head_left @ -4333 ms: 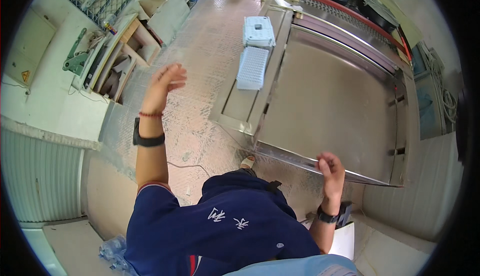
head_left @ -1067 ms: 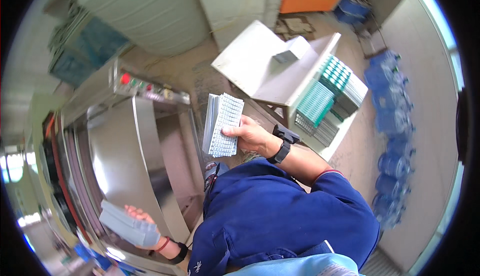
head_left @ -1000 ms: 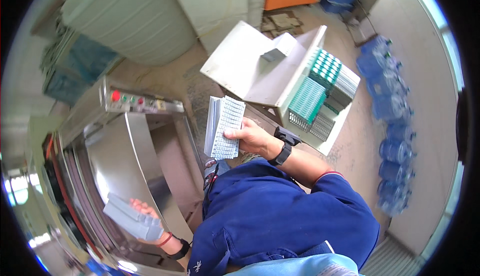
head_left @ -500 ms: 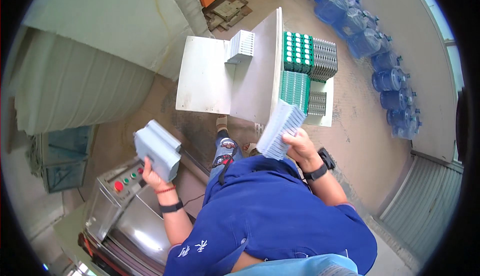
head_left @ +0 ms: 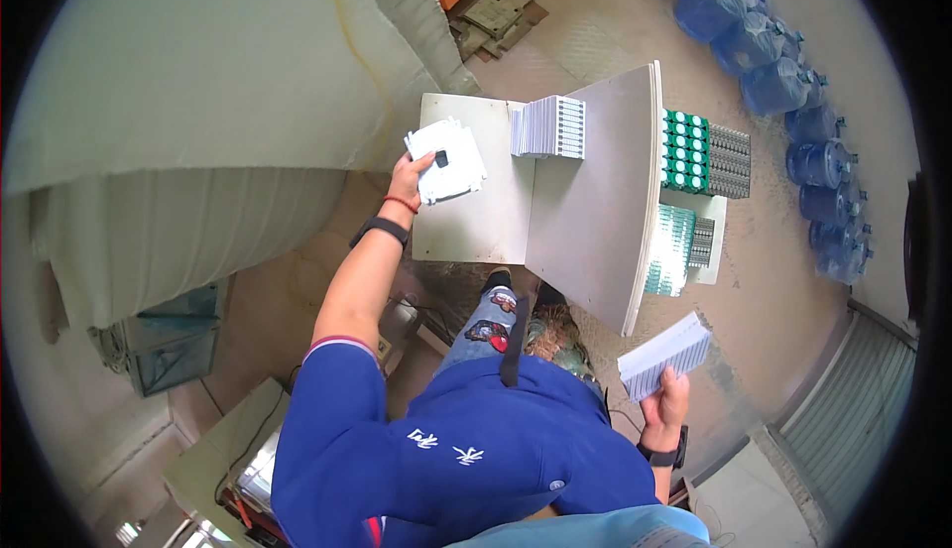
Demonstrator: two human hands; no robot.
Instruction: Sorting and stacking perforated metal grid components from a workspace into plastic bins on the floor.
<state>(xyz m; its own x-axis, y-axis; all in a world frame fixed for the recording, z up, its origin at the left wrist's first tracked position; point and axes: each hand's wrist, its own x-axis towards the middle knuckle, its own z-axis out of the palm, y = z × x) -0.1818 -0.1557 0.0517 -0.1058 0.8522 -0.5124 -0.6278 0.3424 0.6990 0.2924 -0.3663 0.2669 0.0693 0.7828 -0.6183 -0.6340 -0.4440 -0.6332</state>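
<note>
My left hand (head_left: 409, 176) is closed on the edge of a stack of flat white plastic plates (head_left: 458, 166), their broad face up with a dark square patch near my fingers. It is over the left part of a white angled stand (head_left: 466, 236). Farther right on that stand sits a row of white plates (head_left: 548, 126), pressed together on edge. My right hand (head_left: 664, 409) is closed around a bundle of thin pale plates (head_left: 666, 358), lying past the near end of the stand's upright panel (head_left: 595, 191). The bundle's edges show as fine ridges.
Behind the panel stand green-and-white stacks (head_left: 684, 151), grey stacks (head_left: 730, 161) and pale green stacks (head_left: 671, 250). Several blue water bottles (head_left: 773, 87) line the right wall. A large pale cloth-like cover (head_left: 228, 72) fills the upper left. Flat metal blocks (head_left: 496, 14) lie on the floor.
My left hand has gone from beside the machine's buttons up to the stand, turning its plates flat side up. My right hand has moved right with its bundle. The whole view has shifted.
</note>
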